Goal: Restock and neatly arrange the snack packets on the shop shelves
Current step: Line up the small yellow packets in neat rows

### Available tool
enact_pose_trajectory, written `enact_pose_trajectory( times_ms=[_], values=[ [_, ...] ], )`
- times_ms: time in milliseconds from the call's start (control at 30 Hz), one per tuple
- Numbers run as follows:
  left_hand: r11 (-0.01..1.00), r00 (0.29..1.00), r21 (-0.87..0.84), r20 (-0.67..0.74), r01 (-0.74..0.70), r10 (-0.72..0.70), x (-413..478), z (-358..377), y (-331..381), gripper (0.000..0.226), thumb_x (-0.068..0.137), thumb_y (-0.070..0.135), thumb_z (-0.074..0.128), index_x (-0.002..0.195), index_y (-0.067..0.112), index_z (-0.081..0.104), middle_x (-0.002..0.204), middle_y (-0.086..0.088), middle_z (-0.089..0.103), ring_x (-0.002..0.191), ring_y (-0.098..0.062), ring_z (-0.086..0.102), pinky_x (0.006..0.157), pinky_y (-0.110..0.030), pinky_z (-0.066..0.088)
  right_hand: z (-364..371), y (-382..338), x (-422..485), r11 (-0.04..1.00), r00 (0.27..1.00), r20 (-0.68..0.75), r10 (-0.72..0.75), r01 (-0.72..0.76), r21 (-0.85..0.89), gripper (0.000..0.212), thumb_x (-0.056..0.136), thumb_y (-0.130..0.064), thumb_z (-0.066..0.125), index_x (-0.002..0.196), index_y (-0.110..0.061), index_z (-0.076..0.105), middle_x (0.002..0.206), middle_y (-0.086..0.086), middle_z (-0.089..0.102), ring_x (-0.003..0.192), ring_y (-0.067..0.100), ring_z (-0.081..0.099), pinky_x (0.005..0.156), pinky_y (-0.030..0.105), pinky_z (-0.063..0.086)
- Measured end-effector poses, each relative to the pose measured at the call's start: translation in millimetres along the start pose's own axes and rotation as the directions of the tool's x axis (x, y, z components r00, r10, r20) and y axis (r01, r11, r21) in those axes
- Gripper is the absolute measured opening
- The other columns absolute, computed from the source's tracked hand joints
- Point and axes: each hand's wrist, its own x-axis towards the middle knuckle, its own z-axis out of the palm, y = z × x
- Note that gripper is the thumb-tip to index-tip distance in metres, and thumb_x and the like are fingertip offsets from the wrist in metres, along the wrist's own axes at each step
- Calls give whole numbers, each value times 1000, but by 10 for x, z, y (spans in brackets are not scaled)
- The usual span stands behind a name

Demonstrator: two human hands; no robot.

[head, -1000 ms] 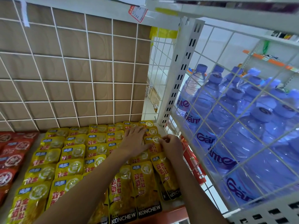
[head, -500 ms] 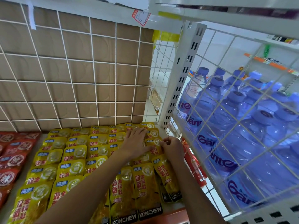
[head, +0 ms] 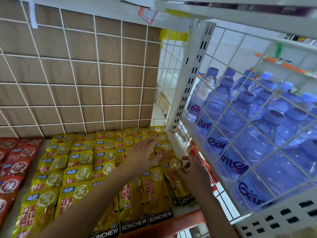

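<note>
Yellow packets (head: 80,160) in overlapped rows on shelf (head: 185,219), right of red packets (head: 15,162). Left hand (head: 144,155) flat on far-right rows, fingers straight. Right hand (head: 192,172) fingers apart, tips on rightmost packet (head: 180,191).

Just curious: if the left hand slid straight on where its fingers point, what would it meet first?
The left hand would probably meet the rearmost yellow packets in the back right corner, then the white upright post.

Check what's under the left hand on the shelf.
The left hand lies flat on overlapping yellow packets at the back right of the shelf. The packet fronts under its palm are covered, and so is the shelf below them.
</note>
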Motion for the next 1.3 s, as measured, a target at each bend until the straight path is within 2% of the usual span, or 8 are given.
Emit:
enact_pose_trajectory(
  times_ms=[167,300,467,533,667,867,1067,1300],
  values=[
    [995,997,94,68,-40,34,-328,30,96,65,94,55,32,149,25,13,156,7,8,143,-14,3,115,-35,1,29,-6,-104,1000,1000,10,23,-23,8,45,71,-51,71,105,-28,52,96,-10,54,84,10,56,65,28,43],
    [973,993,218,101,-76,55,-482,124,114,105,65,81,-12,148,22,13,157,4,7,144,-15,-4,114,-39,-7,41,-25,-106,992,996,39,78,-81,98,39,72,-40,74,100,-23,53,91,-8,59,83,14,59,65,29,42],
    [946,995,308,46,-96,86,-539,161,167,89,86,66,-8,137,14,44,144,-5,41,136,-25,35,108,-44,16,-51,21,-91,967,995,55,86,-97,235,21,76,-26,74,91,-18,60,85,0,66,75,14,61,68,30,48],
    [962,994,253,55,-101,90,-558,211,150,94,75,71,-10,147,19,23,155,0,18,144,-19,10,111,-38,-4,-80,80,-111,929,994,22,109,-110,353,16,79,-22,72,89,-20,59,86,1,68,79,19,64,76,40,52],
    [976,996,202,67,-77,65,-556,184,182,90,71,66,-5,147,24,16,155,5,11,143,-14,3,113,-36,-7,-141,165,-237,817,984,-31,174,-127,563,8,85,-20,65,88,-25,59,88,6,70,81,28,68,76,51,55],
    [974,991,192,74,-121,109,-352,137,334,56,96,44,38,145,18,26,147,2,31,136,-16,25,111,-32,20,-225,184,-410,802,972,-85,218,-129,584,12,89,-18,59,81,-26,55,89,3,67,83,21,63,77,37,52],
    [963,999,268,37,-37,28,-74,187,393,45,93,42,48,130,17,46,127,-1,46,122,-20,38,103,-35,31,-152,256,-455,785,966,-80,246,-150,602,10,87,-18,62,93,-24,58,99,10,66,89,27,65,83,49,52],
    [999,997,7,-55,53,-53,89,190,384,18,89,18,59,107,21,60,101,4,65,100,-15,57,97,-32,34,-149,241,-482,769,972,-43,232,-156,620,10,90,-14,58,87,-24,58,81,1,68,75,22,67,74,50,55]
  ],
)
